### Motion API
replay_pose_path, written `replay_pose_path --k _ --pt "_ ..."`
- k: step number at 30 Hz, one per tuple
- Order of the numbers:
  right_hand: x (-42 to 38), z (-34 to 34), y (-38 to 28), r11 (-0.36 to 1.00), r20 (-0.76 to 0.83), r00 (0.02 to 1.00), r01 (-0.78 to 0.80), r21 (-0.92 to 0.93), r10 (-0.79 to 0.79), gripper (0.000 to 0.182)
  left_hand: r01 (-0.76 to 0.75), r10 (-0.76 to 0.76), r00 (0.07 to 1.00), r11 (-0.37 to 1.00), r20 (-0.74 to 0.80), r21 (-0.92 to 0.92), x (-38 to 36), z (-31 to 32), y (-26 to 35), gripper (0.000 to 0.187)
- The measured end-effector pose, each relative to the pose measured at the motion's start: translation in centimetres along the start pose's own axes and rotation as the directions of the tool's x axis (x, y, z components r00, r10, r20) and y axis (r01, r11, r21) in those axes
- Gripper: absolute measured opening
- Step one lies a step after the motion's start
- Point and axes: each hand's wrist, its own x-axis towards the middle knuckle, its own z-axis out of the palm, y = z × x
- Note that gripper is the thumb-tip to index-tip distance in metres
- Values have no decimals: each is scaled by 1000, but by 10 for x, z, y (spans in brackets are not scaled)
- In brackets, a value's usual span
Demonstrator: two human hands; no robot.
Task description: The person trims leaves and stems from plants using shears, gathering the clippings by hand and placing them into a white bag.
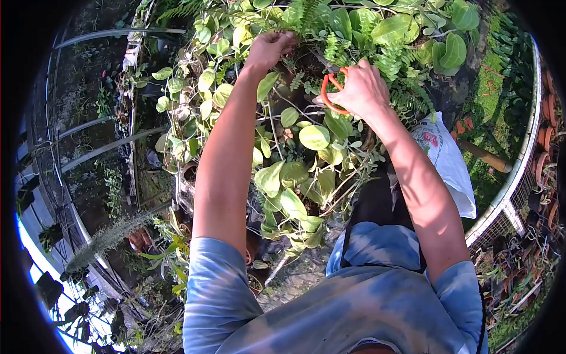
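My right hand (pixel 367 93) is closed around scissors with orange loop handles (pixel 333 94). Their blades reach into the foliage, where I cannot make them out clearly. To the left, my left hand (pixel 271 52) is among the leaves with its fingers pinched together at the base of some fern fronds (pixel 303 17). What lies between those fingers is hidden. Small-leaved ferns (pixel 389 59) grow right beside my right hand. Below and between both hands hangs a trailing plant with broad, yellow-green leaves (pixel 314 137).
A white plastic bag (pixel 445 159) with red print hangs by my right forearm. Farther right runs a curved white rim with wire mesh (pixel 501 218), with terracotta pots (pixel 541 168) beyond. Metal rails (pixel 97 127) and a spiky grey-green hanging plant (pixel 109 239) are at left.
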Motion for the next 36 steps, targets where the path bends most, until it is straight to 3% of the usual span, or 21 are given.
replay_pose_path --k 5,12,15,26,30,35,36 --pt "12 -2 -9 977 -17 997 67 -204 -72 74 1 -5 999 993 35 118 -2 3 -2 35" --pt "20 4 -9 968 -22 993 104 -228 -112 66 65 -66 998 955 -3 291 -9 5 1 39" --pt "21 7 -9 968 -25 992 119 -221 -127 63 19 -20 1000 991 7 132 -3 3 -9 40" --pt "30 26 -4 954 -168 969 134 -268 -184 38 48 -38 998 980 -57 194 -6 1 -10 38" --pt "28 30 0 961 -175 968 133 -242 -178 37 -30 31 995 999 -93 17 -13 10 -8 29" --pt "17 21 1 975 -143 976 136 -173 -162 34 34 -31 998 999 -61 41 -16 10 -6 30" --pt "12 20 0 976 -142 978 128 -174 -153 40 46 -43 997 998 -65 40 -17 10 -7 30"
